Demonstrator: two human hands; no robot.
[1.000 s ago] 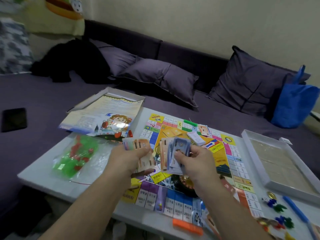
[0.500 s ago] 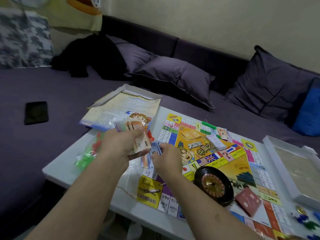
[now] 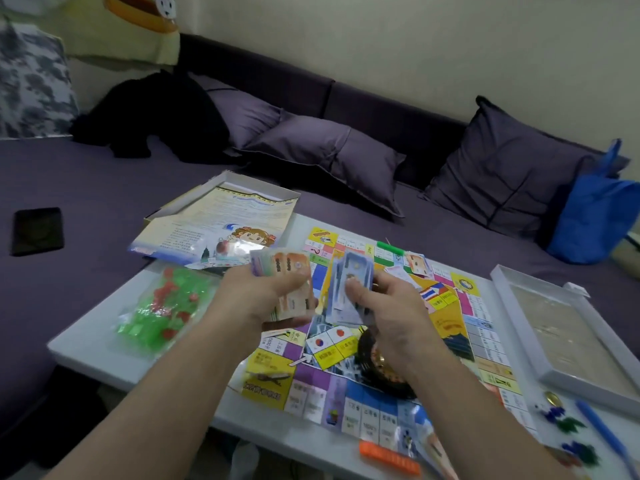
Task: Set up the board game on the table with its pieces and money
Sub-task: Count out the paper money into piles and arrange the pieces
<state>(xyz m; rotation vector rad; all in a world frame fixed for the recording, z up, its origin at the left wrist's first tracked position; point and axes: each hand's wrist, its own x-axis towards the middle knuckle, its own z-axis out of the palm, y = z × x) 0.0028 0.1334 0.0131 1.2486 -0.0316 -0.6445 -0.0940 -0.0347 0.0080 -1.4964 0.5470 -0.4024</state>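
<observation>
Orange block (image 3: 389, 462) at bench (image 3: 90, 344) near edge, 6 o'clock. Game board (image 3: 460, 344) flat at centre, black roulette wheel (image 3: 381, 372) on it under right wrist. Left hand (image 3: 256, 299) grip clamped on orange banknote wad (image 3: 291, 289). Right hand (image 3: 391, 313) grip clamped on blue banknotes (image 3: 349, 289). Bag of green and red pieces (image 3: 159, 310) at 9 o'clock. White box tray (image 3: 498, 275) at 3 o'clock. Rule sheet (image 3: 221, 230) at 11 o'clock.

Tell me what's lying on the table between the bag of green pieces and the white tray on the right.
In the head view, the game board fills the stretch between the bag and tray, with the roulette wheel on it.
</observation>
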